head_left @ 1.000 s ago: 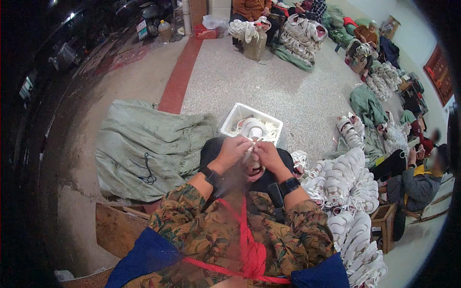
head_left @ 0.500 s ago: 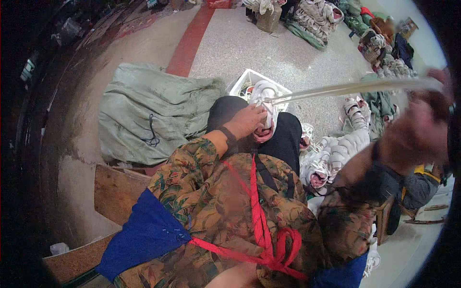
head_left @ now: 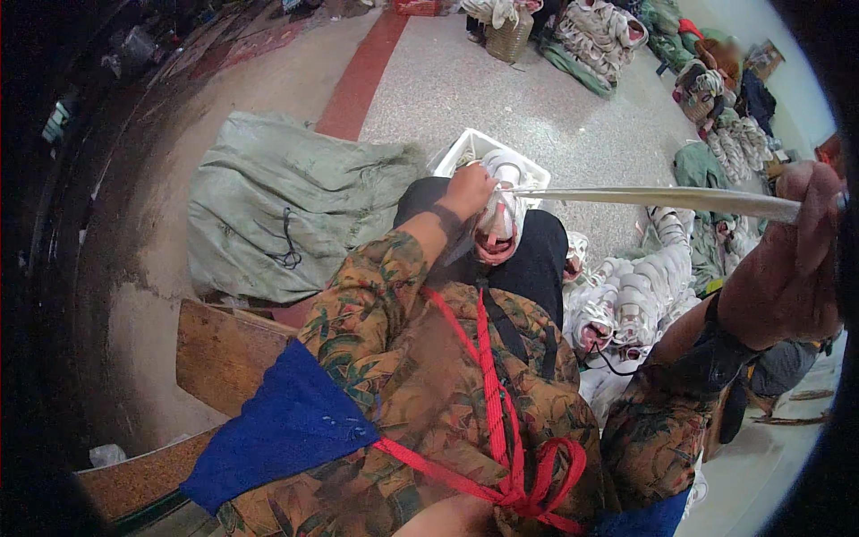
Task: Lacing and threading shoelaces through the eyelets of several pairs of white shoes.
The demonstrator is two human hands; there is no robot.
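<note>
A white shoe [head_left: 497,228] with a pink inside rests on my lap, its opening toward me. My left hand [head_left: 472,190] is closed against the shoe's left side at the lacing; exactly what its fingertips pinch is hidden. From the lacing a flat white shoelace [head_left: 662,195] runs taut to the right. My right hand [head_left: 792,259], raised high at the far right, is shut on the lace's other end. Just beyond the shoe stands a white plastic basket [head_left: 470,141] with more shoes in it.
Stacked white shoes [head_left: 637,291] lie to my right. A grey-green woven sack [head_left: 300,206] covers the floor at left, near a wooden board [head_left: 228,353]. Farther off are a wicker basket [head_left: 510,38], more shoe piles [head_left: 595,40] and another person [head_left: 720,63] at upper right.
My left hand has curled from lying over the shoe to gripping at its lacing, slightly farther forward. My right hand has lowered a little, and the lace stays stretched.
</note>
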